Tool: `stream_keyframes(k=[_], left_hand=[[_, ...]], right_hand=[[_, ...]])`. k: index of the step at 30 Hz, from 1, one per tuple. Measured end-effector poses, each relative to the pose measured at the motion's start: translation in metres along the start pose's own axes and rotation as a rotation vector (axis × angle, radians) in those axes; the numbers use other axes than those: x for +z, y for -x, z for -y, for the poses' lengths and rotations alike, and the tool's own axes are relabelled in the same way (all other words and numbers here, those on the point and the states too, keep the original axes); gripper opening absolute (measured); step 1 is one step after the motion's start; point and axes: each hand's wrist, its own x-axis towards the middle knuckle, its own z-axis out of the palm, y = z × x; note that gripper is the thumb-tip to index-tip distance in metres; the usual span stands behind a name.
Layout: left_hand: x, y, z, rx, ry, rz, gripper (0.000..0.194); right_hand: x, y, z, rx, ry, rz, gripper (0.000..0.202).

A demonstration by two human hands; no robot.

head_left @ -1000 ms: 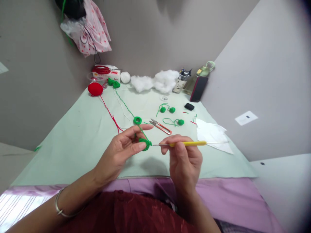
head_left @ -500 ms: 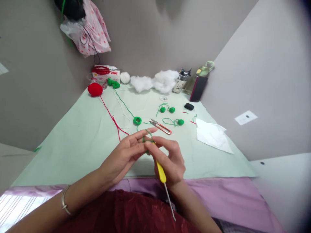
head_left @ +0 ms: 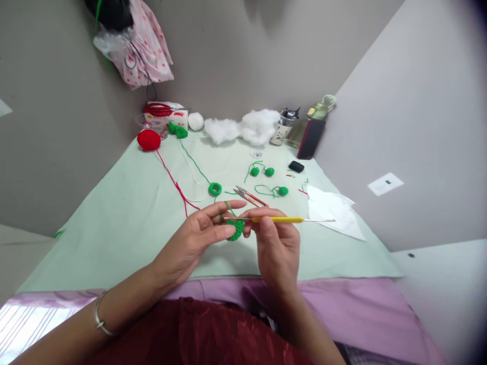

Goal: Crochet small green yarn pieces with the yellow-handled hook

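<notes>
A small green crocheted piece (head_left: 236, 229) is pinched in my left hand (head_left: 198, 234), with green yarn looped over the raised index finger. My right hand (head_left: 279, 246) grips a crochet hook by its yellow handle (head_left: 283, 219). The hook lies level, its left tip at the upper edge of the green piece. Just beyond my fingers are orange-handled thread snips (head_left: 251, 196). A ring of green yarn (head_left: 215, 189) rests past my left hand, its strand running toward the hand.
Small green balls (head_left: 282, 191) with yarn tails lie beyond the snips. White paper (head_left: 333, 213) is at the right. Farther back stand a red yarn ball (head_left: 148, 140), white stuffing (head_left: 258, 126), a cup of tools (head_left: 280, 133) and a phone (head_left: 311, 139).
The hook has swung from pointing down toward me to lying level. My right hand has turned and moved slightly right, and more of the green piece shows.
</notes>
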Motion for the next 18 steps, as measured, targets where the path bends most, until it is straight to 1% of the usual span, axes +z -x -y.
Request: stream_keyframes(k=[5, 8, 10, 12, 13, 16, 18], left_hand=[[-0.002, 0.0, 0.0, 0.05, -0.083, -0.056, 0.036], [-0.005, 0.001, 0.001, 0.072, -0.123, -0.072, 0.034], [-0.007, 0.002, 0.002, 0.095, -0.155, -0.084, 0.034], [-0.008, 0.002, 0.003, 0.131, -0.204, -0.096, 0.033], [-0.008, 0.003, 0.004, 0.151, -0.24, -0.108, 0.033], [-0.006, 0.003, 0.005, 0.219, -0.362, -0.163, 0.033], [-0.003, 0.004, 0.005, 0.25, -0.391, -0.196, 0.036]], right_hand=[[-0.001, -0.003, 0.005, 0.017, -0.054, -0.018, 0.021], [-0.003, -0.002, 0.008, -0.009, 0.003, -0.002, 0.022], [-0.005, 0.001, 0.011, -0.056, 0.087, 0.011, 0.023], [-0.007, 0.004, 0.014, -0.142, 0.232, 0.025, 0.023], [-0.008, 0.006, 0.015, -0.208, 0.315, 0.039, 0.023], [-0.008, 0.01, 0.014, -0.442, 0.549, 0.111, 0.025], [-0.008, 0.011, 0.01, -0.585, 0.633, 0.144, 0.025]])
